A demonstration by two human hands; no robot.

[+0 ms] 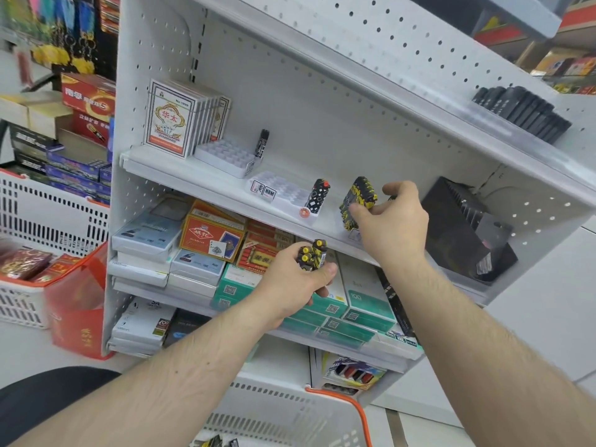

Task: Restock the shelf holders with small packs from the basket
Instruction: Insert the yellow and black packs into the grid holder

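While the right hand point(392, 221) pinches the row of yellow-and-black packs point(358, 201) standing in a holder on the shelf point(193, 175), the left hand point(298, 279) sits lower and nearer the body, fingers curled round a small bundle of matching packs point(312, 254) with their yellow caps upward.

Item: restock in progress, hands apart.

Stock in hand: several packs, exact count not readable, gripped tightly together just below the shelf edge.

Stock placed: the yellow-and-black row, tilted, under the right thumb and fingertips.

Adjacent holders, left of the right hand: a white slotted tray point(283, 191) holding one black-and-white pack point(317, 196) and otherwise largely unfilled; beyond it a second white tray point(225, 154) with a single dark pack point(263, 143) upright at its far corner.

Supply: basket point(338, 401) with an orange rim, below both forearms; a few packs show at its bottom edge.

Risks, as judged:
- The placed row leans; releasing it before it seats in its slots could topple it along the shelf.
- The left bundle is held by squeeze alone; drawing one pack out could loosen the rest and drop them toward the basket or floor.
- The right wrist passes close to the black-and-white pack; a careless sweep could knock it from its tray.
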